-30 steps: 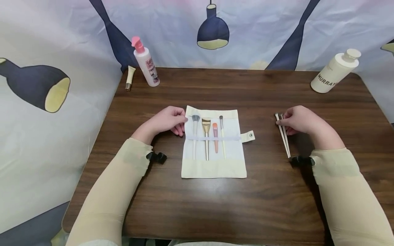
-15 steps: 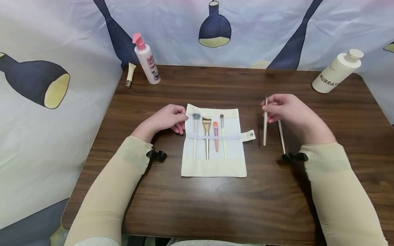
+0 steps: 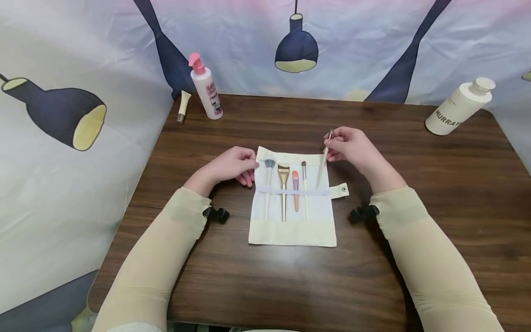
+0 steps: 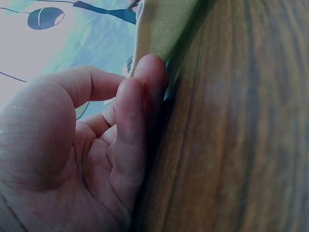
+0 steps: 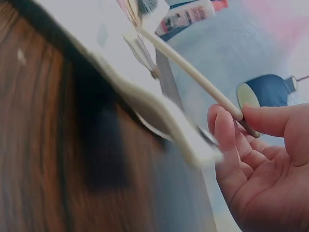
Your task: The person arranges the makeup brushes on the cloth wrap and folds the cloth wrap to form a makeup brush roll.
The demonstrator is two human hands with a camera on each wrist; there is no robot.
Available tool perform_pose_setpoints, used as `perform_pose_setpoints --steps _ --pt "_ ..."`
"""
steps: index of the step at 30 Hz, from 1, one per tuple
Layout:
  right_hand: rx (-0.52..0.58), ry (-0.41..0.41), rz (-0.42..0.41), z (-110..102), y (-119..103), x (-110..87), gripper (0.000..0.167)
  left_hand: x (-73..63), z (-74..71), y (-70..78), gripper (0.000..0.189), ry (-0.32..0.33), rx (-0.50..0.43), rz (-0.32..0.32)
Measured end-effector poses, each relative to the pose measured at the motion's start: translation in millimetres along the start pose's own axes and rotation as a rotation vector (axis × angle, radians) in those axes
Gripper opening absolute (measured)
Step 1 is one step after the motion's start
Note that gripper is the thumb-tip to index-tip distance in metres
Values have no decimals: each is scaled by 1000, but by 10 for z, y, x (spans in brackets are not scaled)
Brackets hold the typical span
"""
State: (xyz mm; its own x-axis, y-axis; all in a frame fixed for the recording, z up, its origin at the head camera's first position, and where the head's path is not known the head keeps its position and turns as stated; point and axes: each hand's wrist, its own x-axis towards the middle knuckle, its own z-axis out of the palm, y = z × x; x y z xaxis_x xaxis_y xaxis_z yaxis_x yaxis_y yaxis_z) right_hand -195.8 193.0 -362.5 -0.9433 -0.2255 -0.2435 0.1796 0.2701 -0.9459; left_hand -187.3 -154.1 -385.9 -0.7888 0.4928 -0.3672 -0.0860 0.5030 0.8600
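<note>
An off-white fabric brush roll point(image 3: 292, 233) lies unrolled, with several makeup brushes side by side under its elastic band point(image 3: 274, 190). My left hand point(image 3: 232, 166) pinches the roll's upper left edge between thumb and fingers, and the fabric edge point(image 4: 159, 29) shows there in the left wrist view. Over the roll's right side, my right hand point(image 3: 350, 145) pinches a slim makeup brush point(image 3: 322, 167) near its dark-tipped upper end. The pale handle point(image 5: 188, 70) slants down, its lower tip close above the band, right of the thin dark-tipped brush point(image 3: 304, 177).
A snap tab point(image 3: 340, 190) sticks out from the roll's right edge. At the back left stand a pink-topped pump bottle point(image 3: 207, 94) and a small cream tube point(image 3: 184, 108). A white bottle point(image 3: 458, 108) stands at the back right. Printed fabric point(image 3: 249, 46) hangs behind the table.
My right hand has lifted one brush and carried it left over the roll; a second brush beside it is now out of sight. The left hand keeps its pinch on the roll.
</note>
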Motion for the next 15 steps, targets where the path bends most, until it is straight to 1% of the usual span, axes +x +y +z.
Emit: perform_pose_setpoints --steps 5,12,15 --pt "-37 -17 9 112 31 36 30 11 10 15 22 6 1 12" --pt "-122 -60 72 210 109 48 30 5 13 -26 21 -11 12 -20" --pt "-130 -73 80 227 131 59 30 11 13 -24 21 11 17 -9"
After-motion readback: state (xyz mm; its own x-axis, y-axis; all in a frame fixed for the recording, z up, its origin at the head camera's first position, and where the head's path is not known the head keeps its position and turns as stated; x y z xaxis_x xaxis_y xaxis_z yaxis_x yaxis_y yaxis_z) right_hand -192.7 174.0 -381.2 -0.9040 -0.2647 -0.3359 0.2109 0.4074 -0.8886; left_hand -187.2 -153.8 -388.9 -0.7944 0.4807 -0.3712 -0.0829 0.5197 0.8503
